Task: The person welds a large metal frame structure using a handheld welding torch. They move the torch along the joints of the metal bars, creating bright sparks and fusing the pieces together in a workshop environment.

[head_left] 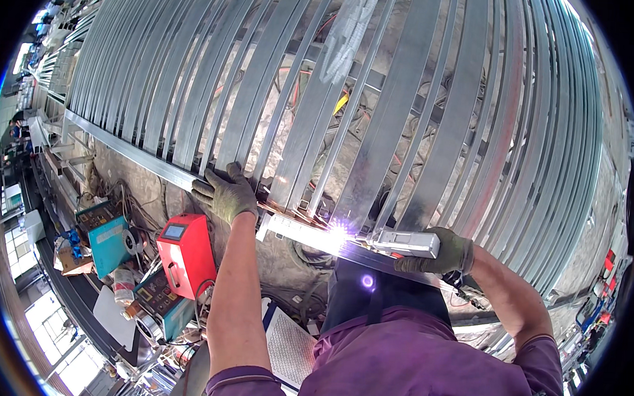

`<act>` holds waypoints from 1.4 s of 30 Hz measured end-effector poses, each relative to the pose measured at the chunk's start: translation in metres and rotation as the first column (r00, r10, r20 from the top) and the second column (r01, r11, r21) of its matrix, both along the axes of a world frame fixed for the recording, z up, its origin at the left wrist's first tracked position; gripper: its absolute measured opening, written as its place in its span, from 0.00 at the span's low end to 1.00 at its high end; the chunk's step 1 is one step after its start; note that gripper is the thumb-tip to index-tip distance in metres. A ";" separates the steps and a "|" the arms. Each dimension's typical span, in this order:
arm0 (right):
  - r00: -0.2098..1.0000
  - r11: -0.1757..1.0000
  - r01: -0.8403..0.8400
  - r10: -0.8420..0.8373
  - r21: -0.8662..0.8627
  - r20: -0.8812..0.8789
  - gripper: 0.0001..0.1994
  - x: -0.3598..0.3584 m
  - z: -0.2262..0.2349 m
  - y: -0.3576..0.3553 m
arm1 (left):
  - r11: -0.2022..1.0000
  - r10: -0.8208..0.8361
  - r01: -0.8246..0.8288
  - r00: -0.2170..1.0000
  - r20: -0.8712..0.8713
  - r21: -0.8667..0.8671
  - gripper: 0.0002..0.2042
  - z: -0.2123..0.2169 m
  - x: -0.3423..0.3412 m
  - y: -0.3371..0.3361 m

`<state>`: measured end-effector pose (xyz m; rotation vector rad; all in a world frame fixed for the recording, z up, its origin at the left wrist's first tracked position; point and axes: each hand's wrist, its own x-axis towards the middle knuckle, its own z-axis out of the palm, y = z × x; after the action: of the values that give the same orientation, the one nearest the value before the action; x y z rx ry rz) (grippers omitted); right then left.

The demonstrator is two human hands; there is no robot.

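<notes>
My right hand (447, 253), in a dark work glove, is wrapped round a silver, boxy handheld welding gun (403, 242). The gun's tip points left into a bright violet-white arc (339, 233) with sparks flying off it. This arc burns at the near ends of the grey metal bars (387, 123), where they meet a crosswise metal rail (145, 161). On the bar ends left of the arc rests my left hand (229, 195), gloved too, its fingers spread over the metal. Glare hides the exact joint at the gun's tip.
A red machine box (187, 252) with a small screen stands on the floor at the left. Beside it are teal machine units (105, 240) and tangled cables. Clear plastic wrap (349, 36) lies on the middle bars. More cables run on the floor beneath the bars.
</notes>
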<state>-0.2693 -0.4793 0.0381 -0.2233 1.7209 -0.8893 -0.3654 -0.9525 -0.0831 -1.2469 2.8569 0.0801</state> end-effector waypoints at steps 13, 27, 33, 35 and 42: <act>1.000 1.000 -0.025 0.025 -0.016 -0.010 0.41 0.004 -0.006 0.005 | 1.000 0.016 -0.016 1.000 0.019 0.014 0.46 0.006 -0.002 0.003; 1.000 1.000 0.007 -0.008 0.011 0.022 0.39 0.000 0.006 0.007 | 1.000 0.008 -0.009 1.000 0.022 0.020 0.46 0.006 -0.002 0.002; 0.999 1.000 0.029 -0.029 0.006 0.032 0.38 0.004 0.002 0.009 | 1.000 0.008 -0.008 0.999 0.046 0.006 0.46 0.007 -0.002 0.004; 0.999 0.999 0.033 -0.033 0.013 0.036 0.38 0.003 0.004 0.008 | 1.000 0.006 -0.007 0.999 0.037 0.015 0.46 0.008 -0.001 0.004; 0.996 0.997 0.071 -0.071 0.008 0.060 0.37 0.004 0.004 0.011 | 1.000 0.001 -0.001 1.000 0.026 0.018 0.46 0.004 -0.001 0.001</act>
<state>-0.2649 -0.4684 0.0426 -0.1309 1.6837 -0.9337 -0.3664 -0.9515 -0.0792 -1.2371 2.8273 0.0896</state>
